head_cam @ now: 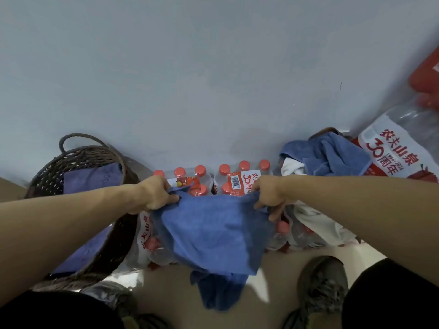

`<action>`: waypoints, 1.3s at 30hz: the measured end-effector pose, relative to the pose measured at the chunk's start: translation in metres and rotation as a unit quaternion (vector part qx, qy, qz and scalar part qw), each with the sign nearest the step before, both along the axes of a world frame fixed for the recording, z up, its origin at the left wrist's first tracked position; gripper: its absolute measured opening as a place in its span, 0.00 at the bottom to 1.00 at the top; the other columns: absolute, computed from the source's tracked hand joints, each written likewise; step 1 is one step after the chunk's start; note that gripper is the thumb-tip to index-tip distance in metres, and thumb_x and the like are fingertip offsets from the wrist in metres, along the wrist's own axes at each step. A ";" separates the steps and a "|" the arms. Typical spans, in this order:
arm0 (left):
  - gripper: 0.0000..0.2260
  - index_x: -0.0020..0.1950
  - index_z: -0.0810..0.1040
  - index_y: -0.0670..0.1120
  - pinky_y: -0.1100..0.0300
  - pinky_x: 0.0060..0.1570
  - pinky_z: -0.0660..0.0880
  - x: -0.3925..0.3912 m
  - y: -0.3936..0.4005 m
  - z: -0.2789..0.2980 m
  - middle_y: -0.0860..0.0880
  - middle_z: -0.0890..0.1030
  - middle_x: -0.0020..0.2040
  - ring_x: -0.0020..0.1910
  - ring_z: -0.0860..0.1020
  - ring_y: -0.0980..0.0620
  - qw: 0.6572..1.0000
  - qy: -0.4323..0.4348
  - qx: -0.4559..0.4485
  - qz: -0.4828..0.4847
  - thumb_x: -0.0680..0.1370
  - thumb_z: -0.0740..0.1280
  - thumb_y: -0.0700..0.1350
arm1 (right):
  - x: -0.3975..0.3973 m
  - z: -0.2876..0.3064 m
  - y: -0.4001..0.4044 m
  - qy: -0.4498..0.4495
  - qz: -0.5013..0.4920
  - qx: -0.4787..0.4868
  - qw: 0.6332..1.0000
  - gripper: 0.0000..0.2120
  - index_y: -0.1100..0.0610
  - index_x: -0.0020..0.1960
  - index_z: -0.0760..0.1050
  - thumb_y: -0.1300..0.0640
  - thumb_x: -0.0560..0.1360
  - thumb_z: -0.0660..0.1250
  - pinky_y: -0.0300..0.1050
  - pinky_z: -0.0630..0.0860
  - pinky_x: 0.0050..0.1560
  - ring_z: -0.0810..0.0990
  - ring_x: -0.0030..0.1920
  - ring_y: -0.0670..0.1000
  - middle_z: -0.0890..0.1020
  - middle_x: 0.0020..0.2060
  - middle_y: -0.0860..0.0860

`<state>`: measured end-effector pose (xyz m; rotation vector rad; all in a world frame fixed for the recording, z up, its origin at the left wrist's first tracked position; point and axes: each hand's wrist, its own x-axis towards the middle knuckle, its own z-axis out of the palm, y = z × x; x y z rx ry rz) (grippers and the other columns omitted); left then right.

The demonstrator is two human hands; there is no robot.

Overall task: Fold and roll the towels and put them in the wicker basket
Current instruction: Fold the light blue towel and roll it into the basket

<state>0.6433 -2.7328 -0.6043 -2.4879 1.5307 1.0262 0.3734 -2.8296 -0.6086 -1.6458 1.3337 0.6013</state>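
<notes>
Towel (211, 231), blue and soft, hangs in the middle of the view between both hands, its top edge stretched across and its lower part drooping down to a loose tail above the floor (280, 264). The left hand (158, 194) pinches the top left corner with fingers curled round the cloth; the right hand (269, 198) grips the top right corner the same way, fingers bunched into the fabric. It looks light and limp, so it should sag wherever it is not held; the corners and the top hem seem the sound places to hold, since a grip in the middle would let both sides flop.

The basket (78, 157) stands at the left, just beside the left forearm, with a purple-blue cloth (95, 178) already lying in it. Packs of bottles (237, 176) with red caps sit against the far wall (213, 67), directly behind the towel, and more lie under it at the left and right. A heap of towels (332, 155), blue over white, lies at the far right, next to a large bottle (392, 148).

Open room is scant: the bottle packs crowd the space below the towel, and the person's shoes (323, 288) take up the near floor. Folding in the air looks the likeliest course; the hanging tail could catch on the caps.
</notes>
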 end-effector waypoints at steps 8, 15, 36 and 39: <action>0.13 0.38 0.71 0.46 0.58 0.40 0.66 0.019 -0.038 -0.019 0.49 0.75 0.38 0.39 0.73 0.49 0.997 -0.003 -0.077 0.025 0.82 0.61 0.47 | -0.004 0.002 -0.043 -0.031 -0.118 -0.177 0.977 0.13 0.63 0.50 0.77 0.52 0.78 0.68 0.50 0.78 0.36 0.77 0.32 0.57 0.82 0.40 0.61; 0.12 0.49 0.72 0.40 0.52 0.50 0.69 0.032 -0.038 -0.043 0.37 0.78 0.52 0.53 0.76 0.36 0.989 -0.005 -0.126 0.078 0.84 0.55 0.47 | 0.001 -0.016 -0.069 -0.043 -0.192 -0.243 0.950 0.15 0.54 0.34 0.67 0.63 0.77 0.65 0.46 0.71 0.39 0.71 0.40 0.53 0.74 0.36 0.53; 0.15 0.61 0.69 0.46 0.52 0.58 0.67 -0.001 -0.025 -0.017 0.45 0.70 0.59 0.58 0.71 0.44 0.918 -0.223 -0.164 -0.284 0.78 0.60 0.51 | 0.012 -0.032 -0.043 -0.005 -0.128 -0.369 0.920 0.17 0.62 0.63 0.67 0.54 0.77 0.62 0.50 0.73 0.54 0.75 0.58 0.62 0.73 0.60 0.61; 0.15 0.62 0.70 0.49 0.51 0.59 0.67 -0.032 0.004 -0.007 0.48 0.70 0.61 0.60 0.70 0.45 0.896 -0.180 -0.109 -0.391 0.78 0.59 0.54 | 0.006 -0.022 -0.014 -0.057 -0.019 -0.350 0.935 0.09 0.56 0.54 0.72 0.58 0.74 0.63 0.48 0.75 0.54 0.77 0.55 0.59 0.75 0.54 0.55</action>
